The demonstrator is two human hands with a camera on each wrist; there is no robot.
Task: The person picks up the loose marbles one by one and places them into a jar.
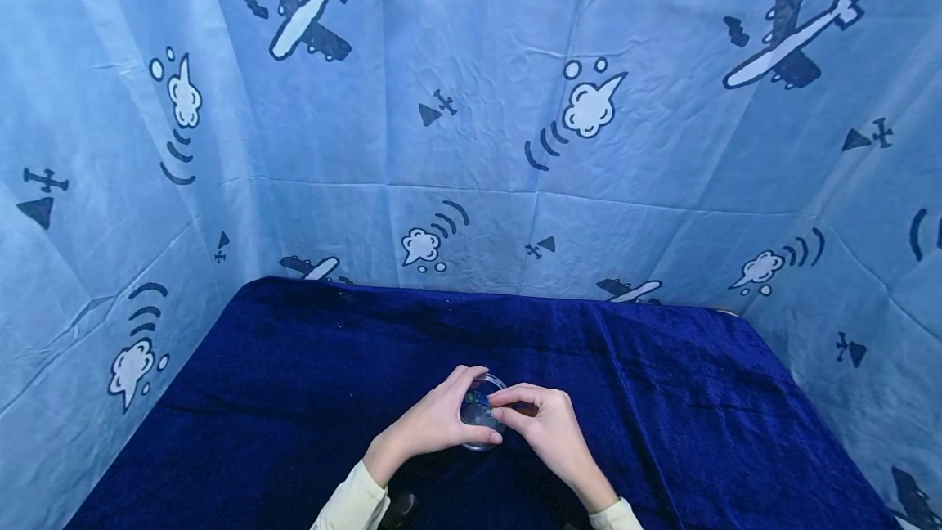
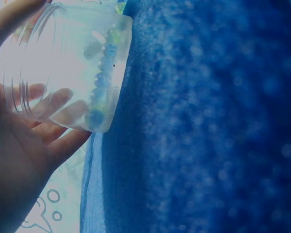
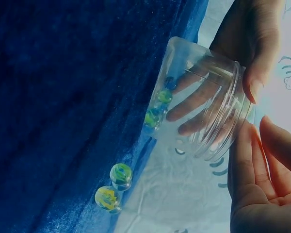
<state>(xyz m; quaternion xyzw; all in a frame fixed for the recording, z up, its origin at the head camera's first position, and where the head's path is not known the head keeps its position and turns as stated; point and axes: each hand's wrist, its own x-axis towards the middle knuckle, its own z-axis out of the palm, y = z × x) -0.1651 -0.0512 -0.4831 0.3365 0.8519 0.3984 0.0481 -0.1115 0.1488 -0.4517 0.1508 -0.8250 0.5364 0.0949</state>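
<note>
My left hand (image 1: 434, 419) grips a clear plastic jar (image 1: 483, 376) around its side, its thumb near the rim. In the right wrist view, the jar's threaded mouth faces the right hand and its base is close against the blue cloth. Several glass marbles (image 2: 101, 80) with blue and green swirls lie along the bottom of the jar. My right hand (image 1: 545, 424) is at the jar's mouth, fingers bent and thumb tip near the fingertips; I cannot tell whether anything is between them. Outside the jar lie a green-swirled marble (image 3: 121, 174) and a yellow-swirled marble (image 3: 107, 198).
A dark blue velvet cloth (image 1: 353, 350) covers the table, with a long crease on the right. Light blue curtains (image 1: 486, 154) printed with airplanes and clouds hang behind it and at both sides. A small dark object (image 1: 400, 509) shows beside the left sleeve.
</note>
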